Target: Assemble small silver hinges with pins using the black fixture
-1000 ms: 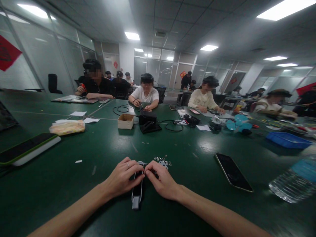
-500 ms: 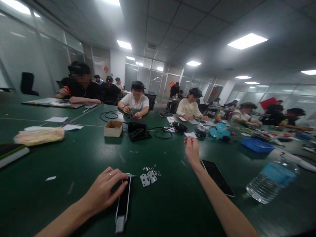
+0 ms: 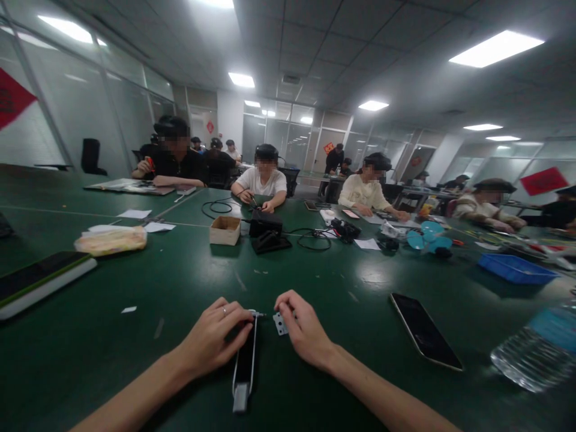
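Note:
My left hand (image 3: 220, 336) grips the upper end of a long, narrow frame (image 3: 255, 354) with pale rails, a dark middle and a grey block at its near end. A thin shaft or screw (image 3: 260, 314) sticks out to the right at the frame's top. My right hand (image 3: 306, 330) is just right of that shaft, its fingers curled and pinched together. Whatever lies between those fingertips is too small to make out. Beneath the right fingers shows a small metal plate (image 3: 279, 324) with holes; the hand covers the spot around it.
A phone (image 3: 425, 330) and a water bottle (image 3: 537, 345) are to the right, with a blue tray (image 3: 517, 268) behind. Farther back stand a small open box (image 3: 225, 231) and a black device (image 3: 265, 225) with cables. People sit across the green table (image 3: 180, 282).
My right hand has come back from farther out on the right to beside the frame, over the metal plates and small rings. My left hand keeps its grip. The view has turned left.

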Action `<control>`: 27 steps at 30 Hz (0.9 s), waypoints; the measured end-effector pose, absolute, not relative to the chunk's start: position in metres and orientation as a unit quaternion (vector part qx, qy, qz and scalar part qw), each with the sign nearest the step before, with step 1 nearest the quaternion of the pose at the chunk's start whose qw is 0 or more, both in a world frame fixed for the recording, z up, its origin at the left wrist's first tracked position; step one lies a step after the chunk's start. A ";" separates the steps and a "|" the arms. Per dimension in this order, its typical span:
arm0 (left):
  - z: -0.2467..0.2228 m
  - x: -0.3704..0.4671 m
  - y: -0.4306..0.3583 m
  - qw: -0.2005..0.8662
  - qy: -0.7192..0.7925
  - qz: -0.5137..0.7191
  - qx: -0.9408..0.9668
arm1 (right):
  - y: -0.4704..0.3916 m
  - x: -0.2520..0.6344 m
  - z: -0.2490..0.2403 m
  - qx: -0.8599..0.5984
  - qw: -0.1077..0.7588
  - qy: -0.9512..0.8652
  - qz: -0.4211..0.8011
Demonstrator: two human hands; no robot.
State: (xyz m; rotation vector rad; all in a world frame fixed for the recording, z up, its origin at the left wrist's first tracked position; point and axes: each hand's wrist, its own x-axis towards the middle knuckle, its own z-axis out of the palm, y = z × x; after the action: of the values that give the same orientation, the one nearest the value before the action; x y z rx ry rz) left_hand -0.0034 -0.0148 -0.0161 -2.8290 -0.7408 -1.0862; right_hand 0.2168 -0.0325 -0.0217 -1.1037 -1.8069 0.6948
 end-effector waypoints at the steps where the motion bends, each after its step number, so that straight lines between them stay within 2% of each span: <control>1: -0.015 -0.002 -0.016 0.016 -0.235 -0.348 -0.907 | -0.041 0.208 -0.023 -0.422 0.441 -0.715 0.341; 5: -0.011 0.000 -0.019 0.034 -0.217 -0.355 -0.909 | -0.055 0.190 -0.031 -0.312 0.410 -0.601 0.611; 9: -0.009 0.001 -0.021 0.037 -0.197 -0.364 -0.910 | -0.053 0.187 -0.035 -0.276 0.419 -0.467 0.728; 15: -0.007 0.007 -0.025 0.035 -0.156 -0.396 -0.904 | -0.053 0.189 -0.027 -0.267 0.420 -0.376 0.782; 27: -0.007 0.009 -0.029 0.047 -0.147 -0.418 -0.895 | -0.049 0.194 -0.030 -0.233 0.382 -0.352 0.822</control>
State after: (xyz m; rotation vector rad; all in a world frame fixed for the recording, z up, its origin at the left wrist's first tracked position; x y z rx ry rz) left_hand 0.0092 -0.0292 -0.0074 -2.7307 -0.4470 -1.2756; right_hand 0.1945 -0.0493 -0.0295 -0.5953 -0.8983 2.0966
